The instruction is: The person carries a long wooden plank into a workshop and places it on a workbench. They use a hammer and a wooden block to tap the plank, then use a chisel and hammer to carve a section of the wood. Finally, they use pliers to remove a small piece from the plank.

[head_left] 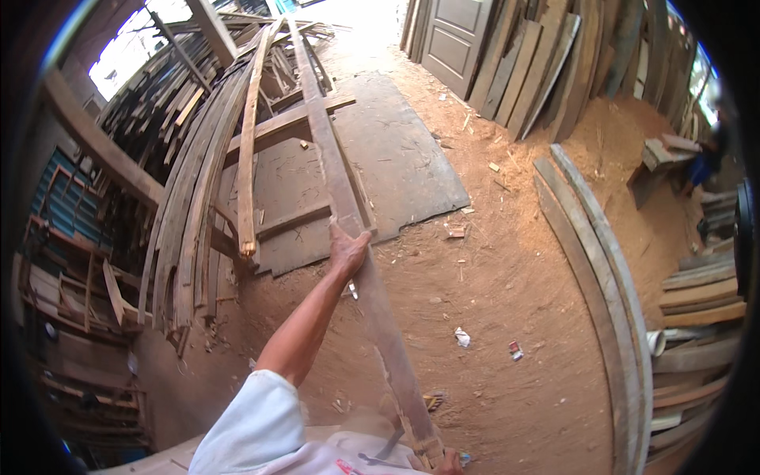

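A long brown wooden plank (pixel 385 340) runs from the lower edge up and away to the far stack. My left hand (pixel 348 248) is closed around it about midway, its arm stretched forward from a white sleeve. By the plank's near end, at the bottom edge, a small part of my right hand (pixel 450 462) shows, its fingers wrapped against the wood. The plank's far part passes over the crossbars of a low wooden rack (pixel 294 221), where another narrow beam (pixel 248 174) rests to its left.
Long boards (pixel 186 229) lean in a bundle on the left. Dark sheeting (pixel 396 158) covers the ground beyond. Bowed-looking planks (pixel 602 261) lie on the dirt at right, with stacked timber (pixel 701 297) farther over. Upright boards and a panelled door (pixel 457 43) stand behind. Litter (pixel 461 337) dots the dirt.
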The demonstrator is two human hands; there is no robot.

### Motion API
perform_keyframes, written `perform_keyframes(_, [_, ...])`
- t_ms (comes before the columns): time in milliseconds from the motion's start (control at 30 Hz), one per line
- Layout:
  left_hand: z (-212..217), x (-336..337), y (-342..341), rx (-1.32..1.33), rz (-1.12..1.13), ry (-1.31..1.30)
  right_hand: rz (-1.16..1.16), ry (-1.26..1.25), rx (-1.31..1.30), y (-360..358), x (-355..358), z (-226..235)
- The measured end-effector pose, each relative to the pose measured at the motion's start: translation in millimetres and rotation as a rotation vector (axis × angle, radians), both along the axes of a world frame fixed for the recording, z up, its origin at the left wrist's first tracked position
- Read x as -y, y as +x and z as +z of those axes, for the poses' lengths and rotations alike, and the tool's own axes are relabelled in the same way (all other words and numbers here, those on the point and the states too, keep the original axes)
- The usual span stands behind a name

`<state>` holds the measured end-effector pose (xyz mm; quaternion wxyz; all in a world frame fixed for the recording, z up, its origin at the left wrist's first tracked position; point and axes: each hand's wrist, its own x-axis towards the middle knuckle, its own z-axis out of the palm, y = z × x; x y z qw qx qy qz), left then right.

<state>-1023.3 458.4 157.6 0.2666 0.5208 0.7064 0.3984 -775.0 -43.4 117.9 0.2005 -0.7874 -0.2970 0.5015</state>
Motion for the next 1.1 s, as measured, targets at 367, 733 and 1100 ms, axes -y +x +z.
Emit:
perform_keyframes(367, [16,179,73,-0.033,0.040,-0.026,0.362,0.051,0.101,5,3,80])
perform_keyframes(733, [12,213,82,0.026,0.073,0.002,0.708,-0.119,-0.364,154,44,108])
perform_keyframes(1100, [-3,205,82,0.011,0.057,0.011,0.288,-0.004,-0.535,275,77,109])
